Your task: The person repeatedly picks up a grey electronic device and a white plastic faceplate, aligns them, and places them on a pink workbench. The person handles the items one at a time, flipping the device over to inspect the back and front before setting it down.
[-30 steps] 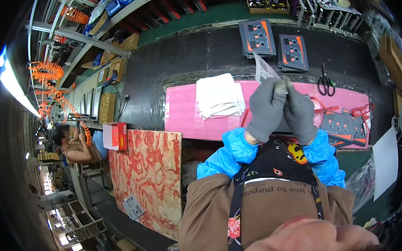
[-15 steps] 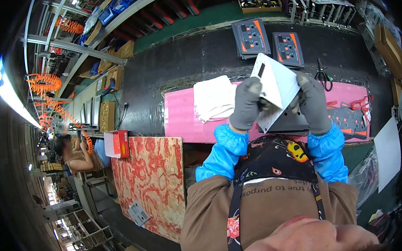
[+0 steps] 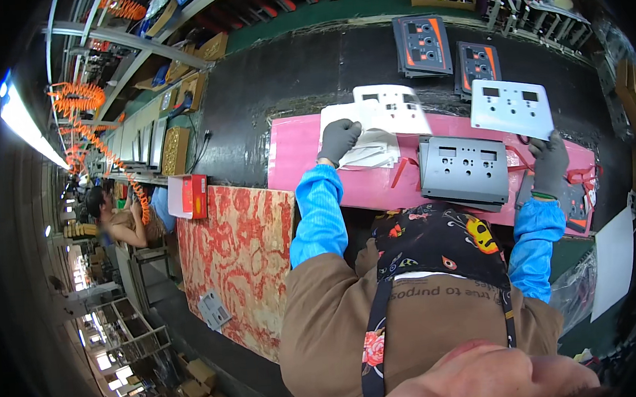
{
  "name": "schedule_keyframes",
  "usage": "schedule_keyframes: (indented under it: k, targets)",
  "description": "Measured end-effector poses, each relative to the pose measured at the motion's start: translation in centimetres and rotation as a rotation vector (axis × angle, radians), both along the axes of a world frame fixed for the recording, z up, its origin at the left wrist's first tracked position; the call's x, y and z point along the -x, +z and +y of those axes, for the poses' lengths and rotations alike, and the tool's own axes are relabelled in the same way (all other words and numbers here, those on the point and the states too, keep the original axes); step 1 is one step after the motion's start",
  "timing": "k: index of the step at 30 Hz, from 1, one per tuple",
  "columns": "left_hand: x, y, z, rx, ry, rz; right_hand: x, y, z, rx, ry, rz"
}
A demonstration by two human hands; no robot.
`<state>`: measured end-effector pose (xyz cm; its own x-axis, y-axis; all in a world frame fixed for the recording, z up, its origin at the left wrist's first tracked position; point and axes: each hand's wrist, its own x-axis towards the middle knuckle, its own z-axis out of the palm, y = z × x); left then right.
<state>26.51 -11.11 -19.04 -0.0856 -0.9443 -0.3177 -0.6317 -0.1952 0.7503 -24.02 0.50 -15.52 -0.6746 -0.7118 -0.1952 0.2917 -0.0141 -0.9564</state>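
Note:
My left hand, in a grey glove, is closed at the edge of a white sheet with cutouts, over a pile of white sheets on the pink mat. The sheet's right side is blurred. My right hand, also gloved, pinches the lower right corner of a second white cut-out sheet, held up with its pale face showing. Between my hands lies a dark grey panel with two windows and several round holes, seemingly on top of other panels near the front edge.
Black-and-orange control panel faces are stacked at the back, a second pile beside them. More lie by red ribbon at the mat's right. A red-marked board and a red-and-white box are left; another person sits beyond.
The folded white piece held between both hands is now two separate sheets. My left hand has moved left with one, my right hand right with the other, uncovering the grey panel.

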Motion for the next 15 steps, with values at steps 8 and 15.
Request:
schedule_keyframes:
  k: [8,15]
  targets:
    - [-7.0,-3.5,0.8,-0.05,0.033,-0.766,-1.7,6.3,3.2,0.031,-0.126,0.136]
    - [2.8,7.3,-1.6,0.64,0.335,-0.638,-7.5,10.7,2.6,0.133,-0.151,0.345]
